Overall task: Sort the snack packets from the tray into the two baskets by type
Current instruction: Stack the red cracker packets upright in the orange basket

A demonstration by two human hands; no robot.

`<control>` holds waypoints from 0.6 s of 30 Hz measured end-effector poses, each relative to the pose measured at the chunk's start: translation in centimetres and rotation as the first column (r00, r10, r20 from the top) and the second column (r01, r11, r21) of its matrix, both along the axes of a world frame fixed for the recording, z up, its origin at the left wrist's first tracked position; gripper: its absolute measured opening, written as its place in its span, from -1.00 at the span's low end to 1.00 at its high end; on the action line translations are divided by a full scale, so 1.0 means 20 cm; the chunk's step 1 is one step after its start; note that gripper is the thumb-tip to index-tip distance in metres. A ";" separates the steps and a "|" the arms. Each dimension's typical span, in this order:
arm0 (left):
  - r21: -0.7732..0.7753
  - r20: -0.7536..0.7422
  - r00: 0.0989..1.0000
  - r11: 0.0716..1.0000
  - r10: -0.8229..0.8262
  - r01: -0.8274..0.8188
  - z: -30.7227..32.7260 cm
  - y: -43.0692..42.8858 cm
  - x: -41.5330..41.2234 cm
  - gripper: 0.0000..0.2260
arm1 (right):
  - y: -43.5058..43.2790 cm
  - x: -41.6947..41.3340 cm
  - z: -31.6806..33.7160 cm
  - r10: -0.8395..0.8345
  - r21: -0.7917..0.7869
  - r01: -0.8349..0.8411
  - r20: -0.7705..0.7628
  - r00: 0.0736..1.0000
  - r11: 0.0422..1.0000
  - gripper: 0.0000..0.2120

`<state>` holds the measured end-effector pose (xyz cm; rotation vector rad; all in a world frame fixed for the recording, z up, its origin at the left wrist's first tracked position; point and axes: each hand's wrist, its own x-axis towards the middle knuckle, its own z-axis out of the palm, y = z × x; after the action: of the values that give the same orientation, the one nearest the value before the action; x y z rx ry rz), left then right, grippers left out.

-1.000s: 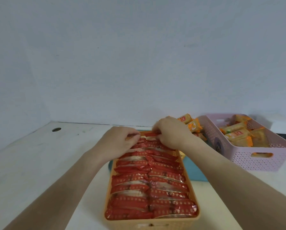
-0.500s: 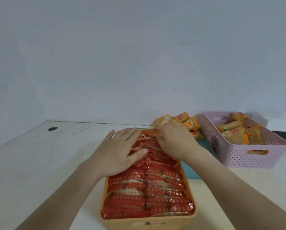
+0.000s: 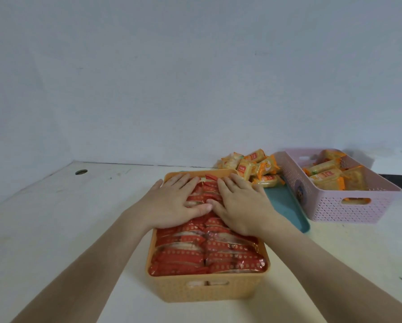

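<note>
An orange basket (image 3: 207, 290) stands in front of me, packed with two rows of red snack packets (image 3: 209, 255). My left hand (image 3: 174, 206) and my right hand (image 3: 239, 206) lie flat, palms down, on the far half of the red packets, fingers spread and thumbs almost touching. Neither hand grips anything. Behind the basket, a teal tray (image 3: 286, 203) carries a pile of yellow-orange snack packets (image 3: 253, 169) at its far end. To the right, a pink basket (image 3: 349, 206) holds several yellow-orange packets (image 3: 328, 176).
Everything rests on a white table (image 3: 55, 229) that has a round cable hole (image 3: 81, 172) at the far left. A plain pale wall closes off the table's back edge.
Both hands went from pinching packets at the basket's far end to lying flat on top of the red packets. The view has dropped slightly, showing more of the tray's pile.
</note>
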<state>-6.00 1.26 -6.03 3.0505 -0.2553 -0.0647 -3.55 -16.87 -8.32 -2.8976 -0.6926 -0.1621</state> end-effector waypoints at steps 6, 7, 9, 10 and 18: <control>-0.649 -0.010 0.936 0.710 0.352 -0.274 -0.01 0.10 -0.20 -0.46 | -0.16 -0.09 0.06 -0.013 0.710 0.195 -0.253 0.967 0.677 -0.63; -0.718 -0.193 0.936 0.608 0.295 -0.340 0.00 0.12 -0.24 -0.49 | -0.20 -0.11 0.05 0.029 0.656 0.224 -0.352 0.935 0.721 -0.64; -0.767 -0.400 0.902 0.481 0.160 -0.425 -0.01 0.14 -0.32 -0.68 | -0.23 -0.18 0.05 0.094 0.564 0.288 -0.553 0.828 0.774 -0.62; -0.761 -0.409 0.899 0.487 0.154 -0.429 -0.02 0.13 -0.34 -0.73 | -0.22 -0.21 0.04 0.118 0.553 0.323 -0.617 0.778 0.768 -0.60; -0.827 -0.232 0.902 0.414 0.364 -0.380 -0.05 0.20 -0.36 -0.67 | -0.05 -0.30 -0.05 0.330 0.770 0.317 -0.553 0.765 0.553 -0.60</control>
<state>-13.22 5.32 -7.12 1.9946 0.3338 0.0579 -9.51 -17.88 -9.28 -1.7759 -0.3222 0.4140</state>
